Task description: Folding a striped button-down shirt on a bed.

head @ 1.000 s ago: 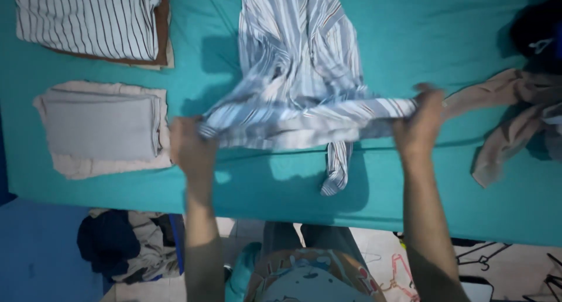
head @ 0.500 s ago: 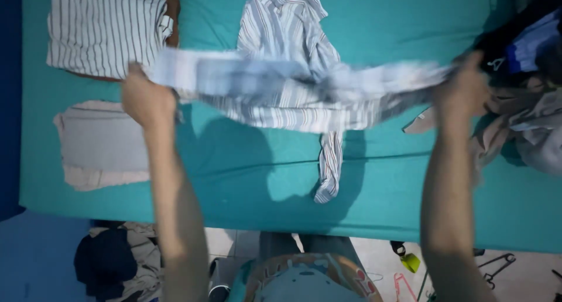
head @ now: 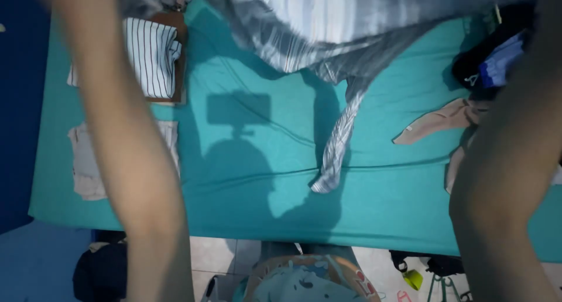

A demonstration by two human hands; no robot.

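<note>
While it hangs lifted above the bed, the striped shirt spreads across the top of the view, one sleeve dangling down to the teal sheet. Both forearms rise past the frame's upper edge, so the hands are out of sight and their grip cannot be told. A folded striped garment lies to the left, a beige garment to the right.

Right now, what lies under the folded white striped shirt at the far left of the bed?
Under the folded striped shirt a brown garment shows along its right and near edges, on the teal sheet. The left forearm covers the pile's left part, so the rest is hidden.
</note>
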